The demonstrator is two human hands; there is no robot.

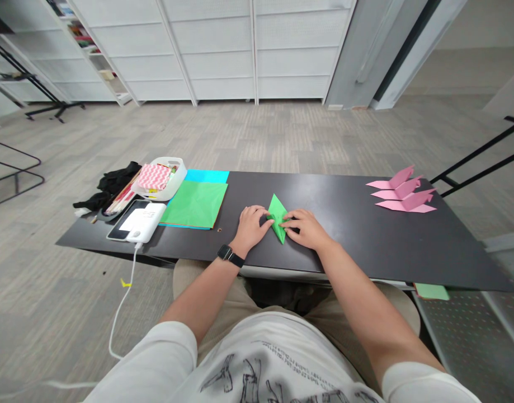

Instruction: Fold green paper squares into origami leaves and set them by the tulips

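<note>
A green folded origami paper (277, 211), shaped like a narrow diamond, lies on the dark table between my hands. My left hand (253, 225) has its fingers closed on the paper's left edge, with a black watch on that wrist. From the right, my right hand (306, 228) grips the opposite edge with thumb and fingers. Fingertips cover parts of both sides, so the folds there are hidden.
Pink origami figures (401, 190) stand in a row at the table's far right. Left of my hands lie green paper sheets (198, 202) over blue ones. A white basket (178, 178), a phone (128, 221) and a white power bank (146, 223) with a cable sit farther left.
</note>
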